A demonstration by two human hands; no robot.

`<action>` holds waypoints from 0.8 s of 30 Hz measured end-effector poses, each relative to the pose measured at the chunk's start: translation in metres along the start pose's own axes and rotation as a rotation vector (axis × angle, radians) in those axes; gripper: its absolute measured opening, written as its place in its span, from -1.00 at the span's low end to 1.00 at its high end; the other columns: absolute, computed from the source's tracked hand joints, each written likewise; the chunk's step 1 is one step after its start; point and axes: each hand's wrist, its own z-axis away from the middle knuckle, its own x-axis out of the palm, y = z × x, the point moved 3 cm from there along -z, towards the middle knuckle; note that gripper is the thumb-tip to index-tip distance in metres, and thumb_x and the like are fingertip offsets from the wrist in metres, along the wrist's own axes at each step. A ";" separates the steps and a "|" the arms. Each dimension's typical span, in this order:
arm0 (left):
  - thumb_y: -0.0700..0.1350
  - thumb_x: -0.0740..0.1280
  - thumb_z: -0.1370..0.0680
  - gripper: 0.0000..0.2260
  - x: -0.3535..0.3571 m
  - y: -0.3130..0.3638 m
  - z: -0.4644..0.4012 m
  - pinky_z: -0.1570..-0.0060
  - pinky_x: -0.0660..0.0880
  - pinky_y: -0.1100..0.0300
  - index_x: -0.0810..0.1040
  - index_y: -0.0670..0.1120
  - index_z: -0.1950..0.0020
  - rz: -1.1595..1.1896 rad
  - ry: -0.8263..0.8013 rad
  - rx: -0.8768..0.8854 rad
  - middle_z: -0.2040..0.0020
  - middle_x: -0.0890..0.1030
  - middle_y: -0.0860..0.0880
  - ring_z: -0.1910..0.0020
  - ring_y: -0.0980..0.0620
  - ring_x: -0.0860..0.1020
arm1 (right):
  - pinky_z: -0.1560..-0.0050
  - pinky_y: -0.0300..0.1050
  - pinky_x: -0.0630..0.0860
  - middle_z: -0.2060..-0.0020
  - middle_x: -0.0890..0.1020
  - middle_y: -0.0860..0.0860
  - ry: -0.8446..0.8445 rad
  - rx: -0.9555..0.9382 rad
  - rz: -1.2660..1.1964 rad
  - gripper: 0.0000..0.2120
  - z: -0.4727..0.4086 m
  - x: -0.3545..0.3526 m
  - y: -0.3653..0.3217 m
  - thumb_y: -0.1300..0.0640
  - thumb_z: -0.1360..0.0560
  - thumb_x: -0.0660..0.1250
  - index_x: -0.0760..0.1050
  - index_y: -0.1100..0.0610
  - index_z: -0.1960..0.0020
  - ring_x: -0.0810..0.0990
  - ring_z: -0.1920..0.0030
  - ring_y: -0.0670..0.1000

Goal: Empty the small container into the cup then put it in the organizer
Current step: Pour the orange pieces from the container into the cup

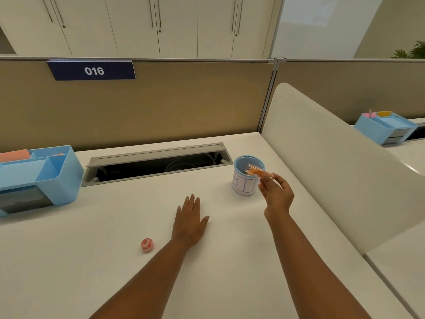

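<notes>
A small clear container (257, 171) with orange contents is tipped on its side over the rim of the cup (243, 184), a white cup with a blue rim and blue lettering. My right hand (277, 194) grips the container's near end. My left hand (189, 221) lies flat on the desk, fingers spread, holding nothing. The blue organizer (57, 176) stands at the far left of the desk. A small round red lid (146, 245) lies on the desk to the left of my left forearm.
An open grey cable tray (156, 163) runs along the desk's back between organizer and cup. A white divider panel (333, 162) rises just right of the cup. A second blue organizer (384, 128) sits on the neighbouring desk. The beige partition stands behind.
</notes>
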 end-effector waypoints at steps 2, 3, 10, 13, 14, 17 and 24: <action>0.05 0.01 -0.59 -0.47 0.007 0.004 -0.005 -0.47 -0.18 0.02 -0.10 -0.13 -0.47 -0.025 -0.027 0.025 -0.54 -0.12 -0.10 -0.51 -0.03 -0.15 | 0.27 -0.21 0.61 0.05 0.64 0.22 0.050 -0.087 0.098 -0.69 -0.014 0.001 -0.005 0.27 -0.30 0.50 0.53 0.18 -0.01 0.63 0.18 0.07; 0.05 0.00 -0.59 -0.47 0.011 0.006 -0.009 -0.47 -0.18 0.02 -0.10 -0.13 -0.47 -0.041 -0.037 0.032 -0.54 -0.13 -0.09 -0.51 -0.03 -0.16 | 0.15 -0.11 0.62 0.01 0.64 0.24 0.066 -0.137 0.177 -0.68 -0.022 0.003 -0.006 0.26 -0.31 0.49 0.54 0.18 -0.04 0.63 0.13 0.10; 0.09 -0.08 -0.58 -0.48 0.030 0.005 -0.007 -0.47 -0.27 0.06 -0.16 -0.07 -0.47 -0.101 0.116 0.052 -0.54 -0.14 -0.05 -0.51 0.04 -0.17 | 0.04 -0.23 0.53 -0.01 0.66 0.17 0.016 -0.443 0.547 -0.65 -0.049 0.018 -0.011 0.25 -0.32 0.47 0.56 0.13 -0.10 0.63 0.11 0.04; 0.10 -0.07 -0.58 -0.48 0.031 0.005 -0.007 -0.47 -0.26 0.07 -0.14 -0.05 -0.47 -0.085 0.130 0.060 -0.54 -0.12 -0.02 -0.51 0.06 -0.16 | 0.26 -0.52 0.45 -0.03 0.63 0.17 -0.042 -0.523 0.614 -0.62 -0.054 0.023 -0.008 0.23 -0.32 0.48 0.54 0.13 -0.12 0.59 0.17 0.00; 0.09 -0.06 -0.58 -0.48 0.030 0.007 -0.007 -0.48 -0.25 0.08 -0.12 -0.04 -0.48 -0.075 0.134 0.061 -0.54 -0.10 -0.02 -0.51 0.06 -0.14 | 0.26 -0.48 0.45 -0.03 0.62 0.17 -0.056 -0.551 0.640 -0.61 -0.054 0.025 -0.008 0.22 -0.32 0.48 0.52 0.14 -0.13 0.57 0.17 -0.02; 0.07 0.02 -0.57 -0.50 0.022 0.011 -0.012 -0.48 -0.08 0.06 -0.01 -0.02 -0.47 -0.024 0.157 0.016 -0.53 0.08 -0.06 -0.50 0.00 0.03 | 0.24 -0.39 0.45 -0.03 0.63 0.15 -0.095 -0.595 0.680 -0.61 -0.055 0.030 -0.005 0.21 -0.33 0.47 0.48 0.14 -0.12 0.60 0.15 0.00; -0.01 0.19 -0.54 -0.40 -0.019 0.080 -0.058 -0.41 0.19 0.02 -0.11 0.13 -0.46 0.176 0.161 0.223 -0.54 0.00 -0.04 -0.48 -0.06 0.11 | 0.39 -0.62 0.41 -0.01 0.63 0.15 -0.123 -0.632 0.707 -0.50 -0.058 0.030 -0.005 0.21 -0.32 0.48 0.34 0.08 -0.17 0.59 0.19 -0.05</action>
